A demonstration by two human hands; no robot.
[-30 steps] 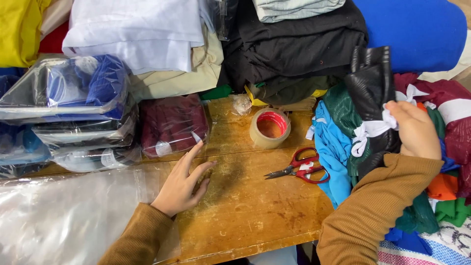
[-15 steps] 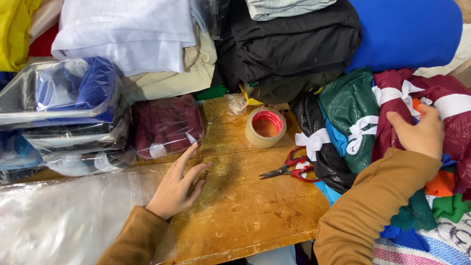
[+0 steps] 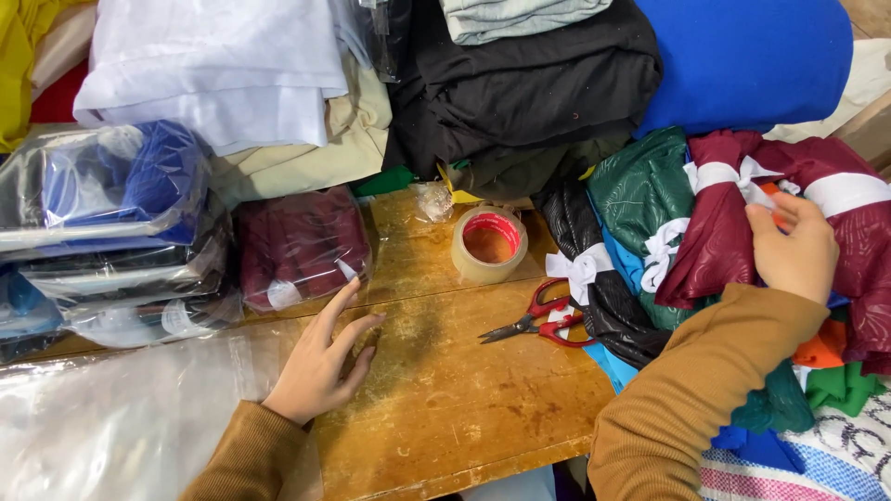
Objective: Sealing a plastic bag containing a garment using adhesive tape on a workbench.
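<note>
Your right hand sits at 3 o'clock in the head view, fingers curled and pinching the maroon bundle tied with a white ribbon. That bundle lies on top of the heap at the right edge of the worktop, touching the green bundle on its 9 o'clock side and a black bundle further toward 8 o'clock. Long axis of the maroon bundle runs roughly from 11 to 5 o'clock, ribbon crossing it.

Your left hand lies flat at 7 o'clock, fingers spread and holding nothing, palm on the edge of a clear plastic sheet where it meets the bare wood. Fingertips point toward 1 o'clock, near a bagged maroon cloth.

Between the hands: scissors with red handles, blades pointing toward 8 o'clock, and a tape roll just above them. Right hand is clearly nearer the bundle; the left is well apart from it.
</note>
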